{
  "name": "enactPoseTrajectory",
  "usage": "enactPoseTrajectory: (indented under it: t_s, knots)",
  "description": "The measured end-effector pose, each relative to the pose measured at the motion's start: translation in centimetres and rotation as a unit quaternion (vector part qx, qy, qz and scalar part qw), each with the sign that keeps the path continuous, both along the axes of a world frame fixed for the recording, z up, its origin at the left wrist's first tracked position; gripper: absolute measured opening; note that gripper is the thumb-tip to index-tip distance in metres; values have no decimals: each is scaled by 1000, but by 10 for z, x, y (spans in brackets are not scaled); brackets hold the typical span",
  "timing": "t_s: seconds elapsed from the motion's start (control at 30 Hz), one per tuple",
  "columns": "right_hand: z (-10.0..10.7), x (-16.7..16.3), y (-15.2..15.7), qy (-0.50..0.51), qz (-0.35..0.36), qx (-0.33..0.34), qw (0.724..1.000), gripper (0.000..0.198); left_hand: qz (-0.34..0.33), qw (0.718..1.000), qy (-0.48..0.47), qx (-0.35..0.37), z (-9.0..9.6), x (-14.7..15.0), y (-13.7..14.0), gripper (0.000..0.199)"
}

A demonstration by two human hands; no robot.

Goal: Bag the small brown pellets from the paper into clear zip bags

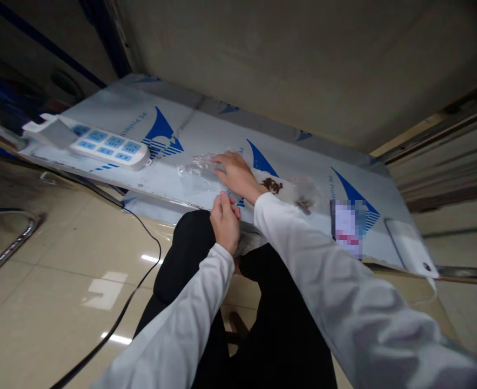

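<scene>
My right hand (237, 174) reaches over the table to a clear plastic bag (200, 173). Its fingers stretch left and rest on the bag's upper edge, the thumb a little apart from them. Close to the table's front edge, above my knee, is my left hand (225, 222). Its fingers are pressed together, and what they hold, if anything, is hidden. Just right of my right wrist lies a heap of small brown pieces (272, 186). Beside that, another clear bag (306, 190) has several small dark pieces (303, 205) at its lower end.
The table (189, 127) is covered in printed protective film. A white power strip (108, 147) lies at its left end. On the right are a phone (347, 227) with a blurred screen and a white device (410, 246) with a cable. A black cable (157, 243) hangs at the left.
</scene>
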State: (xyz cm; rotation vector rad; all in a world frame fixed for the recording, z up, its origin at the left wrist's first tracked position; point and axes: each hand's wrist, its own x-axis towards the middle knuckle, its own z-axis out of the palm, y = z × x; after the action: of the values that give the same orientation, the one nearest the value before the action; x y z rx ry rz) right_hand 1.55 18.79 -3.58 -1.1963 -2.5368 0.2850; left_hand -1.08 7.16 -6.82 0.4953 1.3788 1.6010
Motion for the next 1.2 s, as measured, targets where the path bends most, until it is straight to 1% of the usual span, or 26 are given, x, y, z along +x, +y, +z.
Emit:
enactPoseTrajectory:
  t_s: [0.07, 0.13, 0.2, 0.27, 0.4, 0.47, 0.53, 0.63, 0.67, 0.73, 0.8, 0.83, 0.87, 0.9, 0.97, 1.03, 1.1, 1.2]
  knots:
    - [-5, -27, 7, -56, 26, 1, 998, 30, 13, 999, -30, 8, -1, -5, 1, 37]
    - [-8, -43, 12, -100, 31, 3, 994, 27, 25, 998, -57, 11, -2, -8, 3, 37]
    - [-10, -50, 15, -128, 16, -1, 992, 19, 33, 997, -67, 5, -3, -11, 6, 38]
    - [-12, -52, 16, -129, -15, -15, 991, 17, 32, 997, -64, -1, -3, -12, 7, 39]
    - [-15, -49, 21, -88, -71, -42, 993, 27, 9, 998, -69, -9, -1, -14, 8, 37]
    - [-15, -45, 28, -55, -92, -52, 993, 26, 1, 997, -74, -12, 0, -15, 8, 35]
    - [-13, -40, 36, -10, -109, -63, 992, 19, -2, 997, -71, -14, 0, -16, 8, 35]
    - [-3, -25, 38, 59, -126, -65, 988, 19, 7, 999, -33, -11, 1, -18, 8, 36]
    - [3, -19, 33, 79, -130, -54, 987, 21, 14, 1000, -10, -5, 1, -18, 8, 36]
    - [13, -3, 12, 118, -140, -17, 983, 22, 42, 998, 37, 9, 3, -19, 7, 34]
    - [19, 16, -22, 139, -158, 37, 977, 16, 73, 995, 68, 30, 7, -19, 5, 31]
    - [20, 25, -41, 132, -166, 66, 975, 12, 77, 993, 76, 46, 9, -18, 3, 30]
    - [20, 33, -61, 115, -179, 98, 972, 6, 67, 992, 83, 66, 10, -17, 2, 28]
    - [18, 42, -80, 95, -189, 127, 969, 5, 45, 991, 90, 88, 12, -15, 0, 27]
    - [10, 57, -111, 73, -205, 164, 962, 11, -15, 986, 106, 125, 12, -10, -5, 27]
    - [3, 69, -132, 73, -212, 158, 962, 14, -65, 982, 110, 137, 11, -3, -9, 29]
    - [-1, 80, -144, 94, -213, 114, 966, 16, -110, 980, 99, 131, 8, 2, -12, 29]
    - [1, 95, -156, 154, -217, 52, 963, 17, -180, 971, 96, 126, 5, 7, -14, 29]
